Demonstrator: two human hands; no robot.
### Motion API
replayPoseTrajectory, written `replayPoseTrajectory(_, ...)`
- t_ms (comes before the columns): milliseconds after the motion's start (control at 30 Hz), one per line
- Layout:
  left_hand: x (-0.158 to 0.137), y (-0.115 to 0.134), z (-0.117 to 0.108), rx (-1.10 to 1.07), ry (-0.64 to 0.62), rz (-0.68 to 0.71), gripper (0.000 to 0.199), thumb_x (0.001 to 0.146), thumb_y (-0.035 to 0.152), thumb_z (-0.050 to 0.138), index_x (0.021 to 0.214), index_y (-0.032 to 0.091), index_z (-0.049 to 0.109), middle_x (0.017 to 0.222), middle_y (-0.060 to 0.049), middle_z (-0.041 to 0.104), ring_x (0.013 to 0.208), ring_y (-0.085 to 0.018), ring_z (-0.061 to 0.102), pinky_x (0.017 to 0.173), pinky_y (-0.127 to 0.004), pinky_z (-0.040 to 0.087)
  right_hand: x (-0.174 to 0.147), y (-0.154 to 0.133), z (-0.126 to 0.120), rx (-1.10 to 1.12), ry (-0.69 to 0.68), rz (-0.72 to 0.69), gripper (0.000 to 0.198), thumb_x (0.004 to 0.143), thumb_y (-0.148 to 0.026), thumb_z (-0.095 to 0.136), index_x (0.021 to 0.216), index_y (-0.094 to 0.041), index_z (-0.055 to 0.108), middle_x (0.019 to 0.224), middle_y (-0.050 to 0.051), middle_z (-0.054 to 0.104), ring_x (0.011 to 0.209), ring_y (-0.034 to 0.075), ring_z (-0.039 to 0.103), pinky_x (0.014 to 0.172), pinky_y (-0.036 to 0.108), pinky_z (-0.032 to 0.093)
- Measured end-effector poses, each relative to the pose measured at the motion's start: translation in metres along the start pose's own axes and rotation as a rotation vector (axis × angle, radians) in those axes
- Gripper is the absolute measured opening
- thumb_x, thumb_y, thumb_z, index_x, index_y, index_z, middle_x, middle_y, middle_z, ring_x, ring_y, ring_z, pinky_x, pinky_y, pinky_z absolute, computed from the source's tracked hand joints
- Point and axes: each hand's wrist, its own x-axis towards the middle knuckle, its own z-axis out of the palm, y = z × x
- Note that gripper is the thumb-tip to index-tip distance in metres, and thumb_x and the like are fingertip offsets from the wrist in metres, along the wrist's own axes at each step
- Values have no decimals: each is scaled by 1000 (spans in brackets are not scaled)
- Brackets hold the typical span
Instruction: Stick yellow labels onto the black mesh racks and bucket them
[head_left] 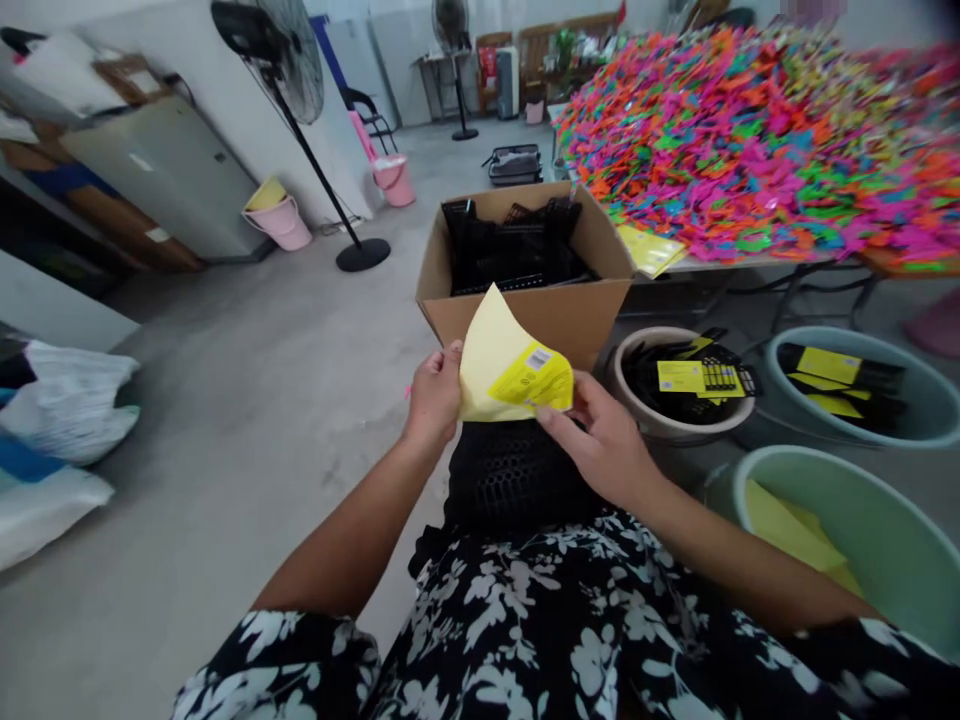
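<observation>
A yellow printed paper label point(529, 375) with a barcode is held up between both hands, its pale side bent over toward the upper left. My left hand point(435, 395) pinches its left edge. At the lower right corner, my right hand point(600, 440) grips it between thumb and fingers. Below the label, a black perforated plastic basket point(510, 475) rests on my lap, partly hidden by the paper and my right hand. Just beyond stands an open cardboard box point(525, 310) holding several black plastic baskets point(517, 245).
To the right are a beige tub point(619, 390) and a blue tub point(930, 435) with labelled black pieces, and a green tub point(885, 520) with yellow paper. Colourful plastic pieces point(750, 150) heap on a table behind. A standing fan point(315, 160) and white sacks point(67, 410) are leftward.
</observation>
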Motion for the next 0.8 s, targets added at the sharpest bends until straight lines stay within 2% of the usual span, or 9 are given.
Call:
replayPoseTrajectory(100, -2, 10, 2, -63, -155, -78, 60, 88, 77, 60, 95, 18, 70, 93, -10, 79, 91, -27, 75, 76, -36, 60, 24, 9, -5, 186, -27, 103, 34, 97, -50, 67, 114, -21, 74, 115, 9, 78, 100, 27, 75, 90, 44, 61)
replayPoseTrajectory(200, 1, 27, -17, -49, -512, -224, 73, 80, 85, 63, 100, 16, 74, 99, -17, 81, 98, -35, 77, 81, -44, 63, 45, 19, -22, 343, -127, 164, 36, 92, -50, 74, 112, -20, 76, 112, 8, 80, 94, 26, 76, 88, 43, 62)
replayPoseTrajectory(267, 1, 35, -27, -3, -753, -321, 63, 72, 70, 83, 105, 16, 77, 104, -19, 81, 101, -37, 77, 85, -48, 64, 54, 22, -30, 336, -167, 189, 39, 90, -51, 76, 111, -19, 75, 108, 9, 80, 89, 26, 76, 86, 44, 63)
replayPoseTrajectory(333, -4, 38, -29, 19, -865, -377, 56, 67, 48, 94, 110, 17, 78, 106, -19, 81, 100, -37, 78, 87, -50, 64, 58, 23, -31, 215, -103, 164, 40, 90, -50, 75, 115, -19, 71, 107, 10, 79, 89, 27, 75, 85, 47, 63)
replayPoseTrajectory(400, -12, 35, -22, -10, -815, -387, 53, 67, 40, 95, 112, 17, 78, 106, -18, 82, 95, -35, 79, 83, -48, 65, 55, 23, -25, -22, 121, 21, 43, 89, -44, 75, 123, -20, 66, 118, 13, 75, 103, 31, 73, 92, 53, 61)
replayPoseTrajectory(467, -21, 29, -10, -62, -674, -367, 51, 69, 39, 92, 113, 16, 78, 108, -17, 82, 91, -34, 79, 80, -45, 66, 47, 24, -16, -283, 363, -223, 39, 89, -36, 75, 124, -23, 64, 133, 15, 67, 128, 35, 63, 109, 61, 51)
replayPoseTrajectory(500, -24, 26, -5, -86, -603, -349, 51, 71, 39, 91, 114, 16, 77, 110, -17, 82, 91, -33, 79, 80, -45, 66, 42, 24, -11, -388, 417, -344, 36, 90, -32, 74, 123, -25, 64, 138, 15, 64, 138, 36, 55, 117, 62, 44)
replayPoseTrajectory(600, -33, 18, 8, -137, -503, -276, 53, 73, 35, 89, 120, 15, 75, 118, -17, 80, 98, -33, 79, 86, -46, 66, 28, 27, 2, -526, 337, -506, 30, 94, -30, 71, 122, -26, 63, 141, 14, 61, 143, 34, 50, 122, 60, 40)
replayPoseTrajectory(800, -38, 8, 14, -117, -542, -240, 46, 76, 37, 89, 115, 16, 74, 113, -13, 80, 91, -27, 78, 84, -41, 65, 23, 37, 12, -492, 223, -400, 25, 102, -36, 62, 123, -23, 63, 121, 11, 72, 117, 28, 65, 110, 52, 51)
